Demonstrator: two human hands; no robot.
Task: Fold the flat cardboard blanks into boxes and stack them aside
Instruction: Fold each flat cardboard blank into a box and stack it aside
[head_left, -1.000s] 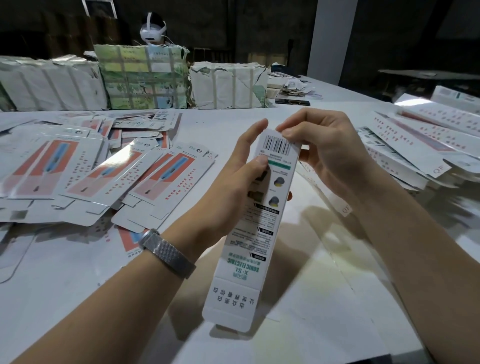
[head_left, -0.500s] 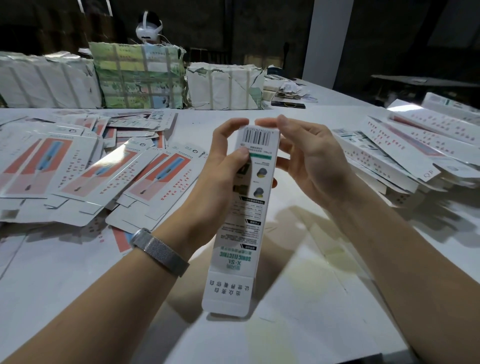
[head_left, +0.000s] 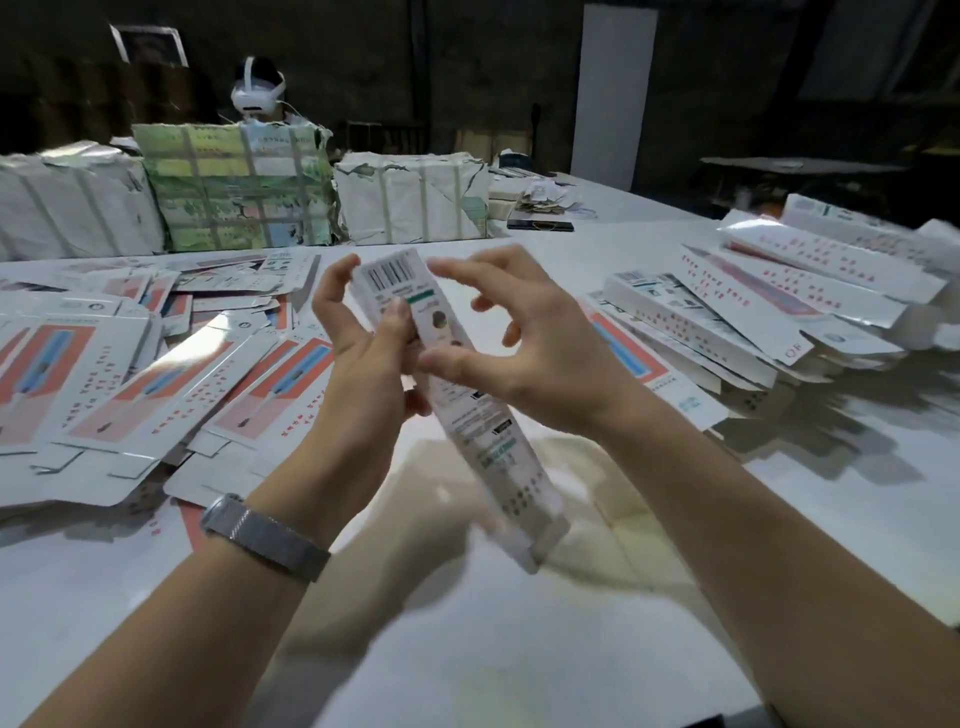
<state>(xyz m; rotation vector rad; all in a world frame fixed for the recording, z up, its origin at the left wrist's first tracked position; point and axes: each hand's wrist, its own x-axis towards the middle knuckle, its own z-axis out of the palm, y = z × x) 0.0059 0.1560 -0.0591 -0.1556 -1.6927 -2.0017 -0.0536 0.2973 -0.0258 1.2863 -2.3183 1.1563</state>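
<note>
A long white box (head_left: 470, 415) with a barcode at its far end slants across the middle, its near end low to the right and blurred. My left hand (head_left: 358, 358) grips its upper part, thumb on the printed face and fingers behind. My right hand (head_left: 524, 358) is beside it on the right: the thumb touches the face, the curled fingers stand off the box. Flat blanks (head_left: 156, 384) with red and blue print lie spread on the left. Folded boxes (head_left: 753, 312) are piled at the right.
The white table (head_left: 519, 649) stretches in front of me. Wrapped paper bundles (head_left: 415, 197) and a green one (head_left: 234, 192) line the far edge. Behind them sits a person wearing a white headset (head_left: 257, 88). A metal watch band (head_left: 265, 535) is on my left wrist.
The box has swung from nearly upright to slanting, its near end moving right. My right fingers have left the barcode end and now curl beside it. My left hand still grips the box.
</note>
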